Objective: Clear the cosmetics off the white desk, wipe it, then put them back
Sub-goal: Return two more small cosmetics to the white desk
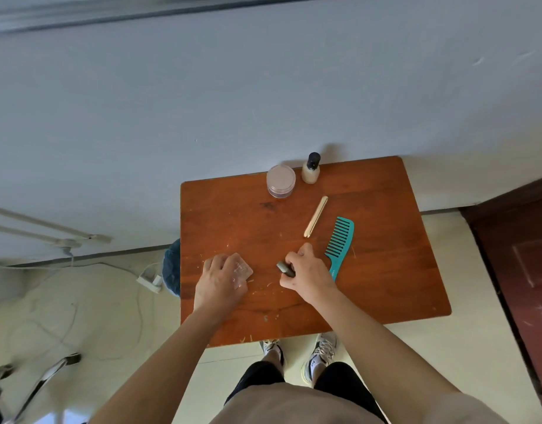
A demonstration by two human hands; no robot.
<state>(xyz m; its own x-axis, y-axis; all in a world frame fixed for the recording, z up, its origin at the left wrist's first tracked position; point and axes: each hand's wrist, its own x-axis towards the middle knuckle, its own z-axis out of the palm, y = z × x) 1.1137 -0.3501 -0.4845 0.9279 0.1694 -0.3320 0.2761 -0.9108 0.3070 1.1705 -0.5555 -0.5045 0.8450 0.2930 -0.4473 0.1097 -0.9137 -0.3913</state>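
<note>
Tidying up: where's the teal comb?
Head view: the teal comb lies on the brown table, just right of the right hand, beside the gold tube.

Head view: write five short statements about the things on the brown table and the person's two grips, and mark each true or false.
1. The teal comb lies flat on the brown table, right of the right grip. True.
2. The right grip holds a dark tube. True.
3. One grip hangs off the table, empty. False: the left grip curls its fingers over a clear square case on the table.
4. A bottle lies on its side, capless. False: the small bottle stands upright, dark cap on, beside the round jar.
5. A gold stick lies across the comb. False: the gold stick lies apart, left of the comb.
</note>
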